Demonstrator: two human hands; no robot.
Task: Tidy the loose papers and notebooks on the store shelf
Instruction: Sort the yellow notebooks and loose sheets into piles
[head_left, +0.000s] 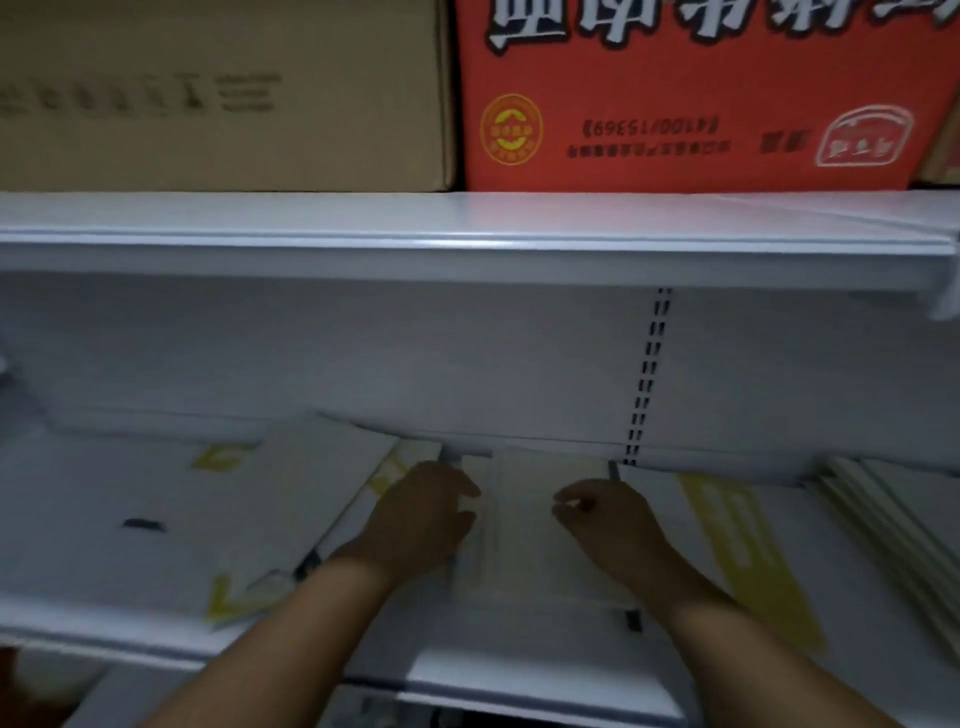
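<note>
A small pale stack of papers (519, 525) lies in the middle of the white store shelf (519, 670). My left hand (421, 519) presses against the stack's left edge and my right hand (608, 525) rests on its right edge, fingers curled; the frame is blurred. To the left lies a large white notebook (291, 499) on top of a white sheet with yellow corner marks (130, 519). To the right lies a white sheet with a yellow stripe (748, 551).
A row of white and yellow notebooks (893, 530) lies at the far right. The upper shelf (467, 228) hangs low overhead and carries a brown carton (223, 93) and a red carton (701, 93). A slotted upright (647, 374) runs down the back panel.
</note>
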